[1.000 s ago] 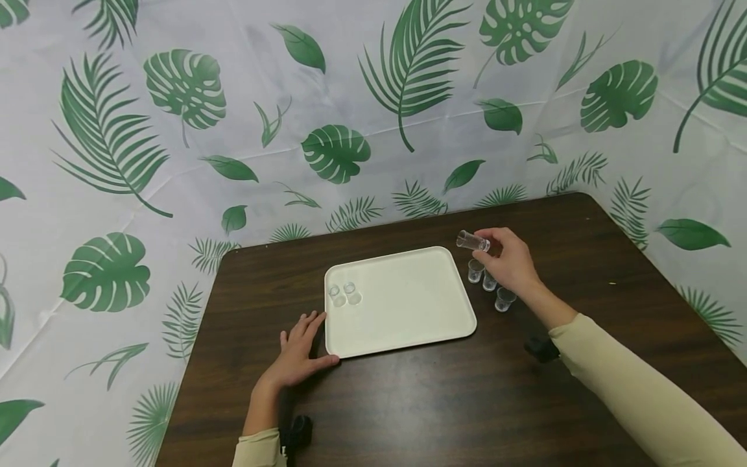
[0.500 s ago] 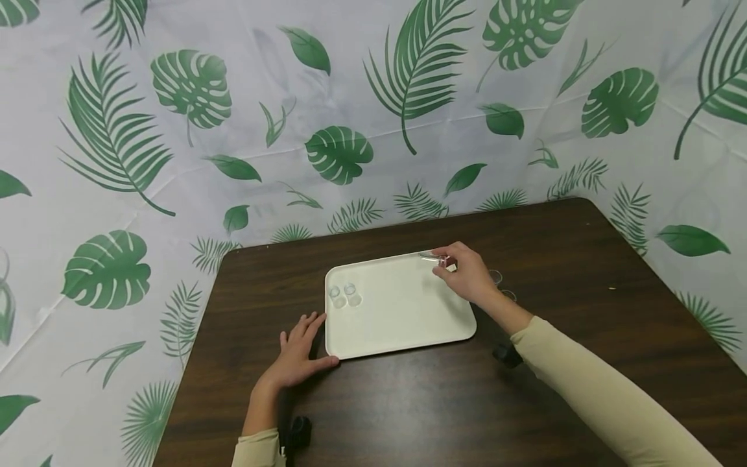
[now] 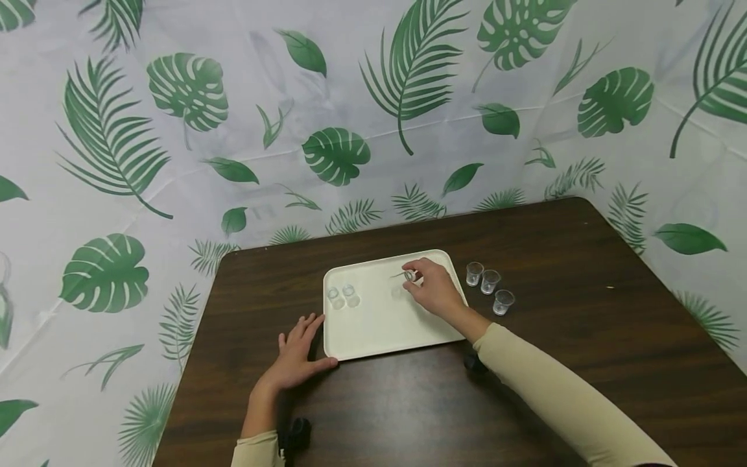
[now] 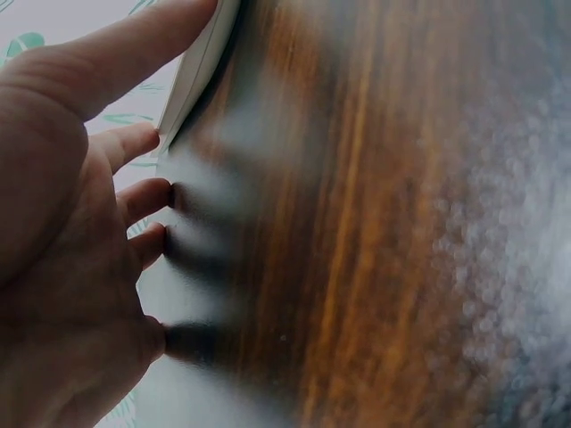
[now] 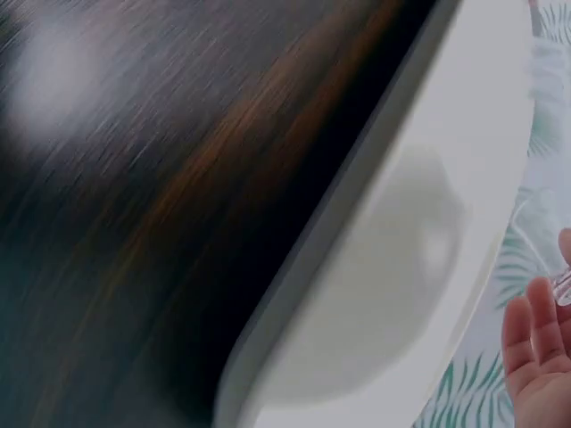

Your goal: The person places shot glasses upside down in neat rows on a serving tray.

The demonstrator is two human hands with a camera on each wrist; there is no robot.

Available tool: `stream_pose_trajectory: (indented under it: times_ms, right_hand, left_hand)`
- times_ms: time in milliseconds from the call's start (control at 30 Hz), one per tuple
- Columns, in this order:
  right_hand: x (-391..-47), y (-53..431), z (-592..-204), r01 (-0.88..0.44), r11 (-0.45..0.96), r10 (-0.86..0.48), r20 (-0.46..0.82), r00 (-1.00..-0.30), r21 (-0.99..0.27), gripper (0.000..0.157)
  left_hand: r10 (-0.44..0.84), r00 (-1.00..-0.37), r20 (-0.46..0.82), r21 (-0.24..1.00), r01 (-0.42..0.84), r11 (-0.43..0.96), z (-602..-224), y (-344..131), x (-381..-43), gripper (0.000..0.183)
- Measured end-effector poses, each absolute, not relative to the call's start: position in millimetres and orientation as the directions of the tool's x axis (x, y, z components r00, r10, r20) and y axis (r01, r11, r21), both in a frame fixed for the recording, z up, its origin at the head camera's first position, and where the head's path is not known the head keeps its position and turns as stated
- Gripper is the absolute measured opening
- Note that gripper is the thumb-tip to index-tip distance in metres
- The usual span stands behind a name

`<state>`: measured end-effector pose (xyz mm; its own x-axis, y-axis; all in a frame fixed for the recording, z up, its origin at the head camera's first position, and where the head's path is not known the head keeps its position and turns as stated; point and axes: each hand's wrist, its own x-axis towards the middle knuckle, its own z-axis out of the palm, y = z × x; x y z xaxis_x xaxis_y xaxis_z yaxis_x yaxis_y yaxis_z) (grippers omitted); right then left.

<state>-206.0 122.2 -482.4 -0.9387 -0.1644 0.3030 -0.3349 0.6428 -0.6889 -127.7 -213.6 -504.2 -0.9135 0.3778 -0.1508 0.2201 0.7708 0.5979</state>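
In the head view a white tray [image 3: 373,337] lies on the dark wooden table. Two small clear shot glasses stand side by side at its left end, a left one [image 3: 333,293] and a right one [image 3: 349,290]. My right hand [image 3: 434,288] is over the right half of the tray, pinching a clear shot glass [image 3: 410,275] tilted on its side. In the right wrist view only part of that glass [image 5: 562,287] shows at the edge. My left hand [image 3: 294,357] rests spread at the tray's near left corner, thumb and fingertips right at the rim.
Three more clear shot glasses stand on the table right of the tray: a far one [image 3: 474,274], a middle one [image 3: 490,281] and a near one [image 3: 503,302]. A leaf-print cloth [image 3: 268,188] hangs behind the table [image 3: 397,408].
My right hand has carried the shot glass leftward from above the other glasses to over the tray. The three glasses at right are uncovered now. My left hand has stayed put.
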Motion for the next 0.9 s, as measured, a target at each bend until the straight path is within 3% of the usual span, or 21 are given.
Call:
stream_pose_trajectory:
  times_ms: [367,900]
  right_hand:
    - [-202.8,76.2,-482.9,-0.343,0.675,-0.256,0.228,-0.939,-0.653,0.034]
    - [-206.3,49.0,-482.7,-0.458,0.698,-0.380,0.257,-0.888,-0.551,0.037]
  left_hand:
    - [0.373,-0.914,-0.162,0.597,0.210,0.775,-504.7,-214.7,-125.6,0.097]
    - [0.366,-0.918,-0.153,0.596,0.209,0.775,-502.6,-211.8,-128.2,0.097]
